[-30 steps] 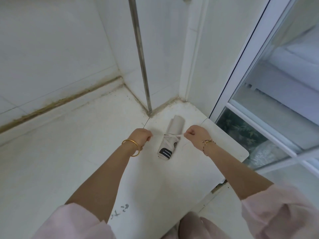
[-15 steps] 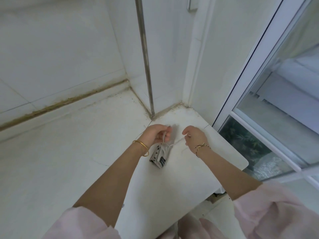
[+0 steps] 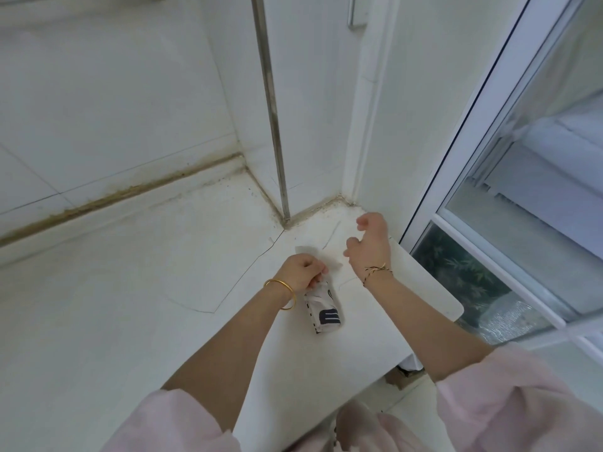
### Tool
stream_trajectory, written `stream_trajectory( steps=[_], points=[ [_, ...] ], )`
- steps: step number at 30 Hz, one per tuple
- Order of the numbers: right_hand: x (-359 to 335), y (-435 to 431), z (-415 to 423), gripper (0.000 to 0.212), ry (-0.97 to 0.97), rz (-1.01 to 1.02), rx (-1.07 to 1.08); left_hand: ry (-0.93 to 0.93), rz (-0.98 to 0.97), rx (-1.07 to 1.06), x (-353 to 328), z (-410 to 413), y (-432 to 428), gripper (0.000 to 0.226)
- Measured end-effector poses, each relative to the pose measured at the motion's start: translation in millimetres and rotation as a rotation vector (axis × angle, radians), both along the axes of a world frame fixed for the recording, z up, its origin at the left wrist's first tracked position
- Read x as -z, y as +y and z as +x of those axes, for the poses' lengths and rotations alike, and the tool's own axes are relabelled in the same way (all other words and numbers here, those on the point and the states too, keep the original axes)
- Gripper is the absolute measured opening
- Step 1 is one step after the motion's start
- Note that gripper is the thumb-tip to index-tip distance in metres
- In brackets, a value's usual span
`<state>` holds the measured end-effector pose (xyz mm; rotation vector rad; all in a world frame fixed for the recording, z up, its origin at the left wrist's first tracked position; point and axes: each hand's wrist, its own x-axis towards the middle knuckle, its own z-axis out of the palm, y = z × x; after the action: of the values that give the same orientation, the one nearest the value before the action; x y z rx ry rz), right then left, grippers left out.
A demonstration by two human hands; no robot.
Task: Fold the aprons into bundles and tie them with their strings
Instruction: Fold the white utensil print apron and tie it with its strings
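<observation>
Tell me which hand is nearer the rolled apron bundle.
Left. The left hand grips the apron bundle at its far end; the right hand hovers apart from it, farther off to its right.

Left of the apron bundle (image 3: pixel 326 313) the white surface (image 3: pixel 130 288) gives wide open room, and so does the side nearer the person; beyond the bundle the wall corner and its metal strip (image 3: pixel 274 109) close the way; to its right stands the window frame (image 3: pixel 456 158); the left hand (image 3: pixel 300 272) grips the bundle's far end; the right hand (image 3: pixel 370 246) hangs loosely curled beyond and to the right.
</observation>
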<state>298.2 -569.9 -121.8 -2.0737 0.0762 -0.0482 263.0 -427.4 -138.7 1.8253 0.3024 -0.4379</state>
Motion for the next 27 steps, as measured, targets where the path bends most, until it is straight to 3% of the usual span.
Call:
stream_trajectory(
  steps=[4, 7, 16, 20, 23, 27],
  points=[
    [7.7, 9.6, -10.9, 0.04, 0.335, 0.177, -0.255, 0.016, -0.048, -0.051, -1.0, 0.6, -0.8, 0.026],
    [14.3, 19.5, -15.0, 0.037, 0.444, 0.193, -0.317, 0.023, -0.036, -0.073, -1.1, 1.0, -0.4, 0.026],
    [25.0, 17.9, -23.2, 0.023, 0.215, -0.078, -0.345, -0.027, 0.038, -0.208, 7.2, 3.4, 4.7, 0.015],
    [28.3, 22.1, -27.8, 0.007, 0.073, -0.238, -0.38, -0.02, 0.115, -0.209, 6.8, 4.9, 1.8, 0.019],
    [33.6, 20.7, -27.4, 0.014, 0.029, -0.382, -0.384, -0.055, 0.135, -0.219, 3.2, 5.1, 1.4, 0.004],
    [35.4, 19.6, -21.5, 0.017, 0.072, -0.307, -0.315, -0.073, 0.058, -0.146, 0.8, 3.7, 2.2, 0.051]
  ],
)
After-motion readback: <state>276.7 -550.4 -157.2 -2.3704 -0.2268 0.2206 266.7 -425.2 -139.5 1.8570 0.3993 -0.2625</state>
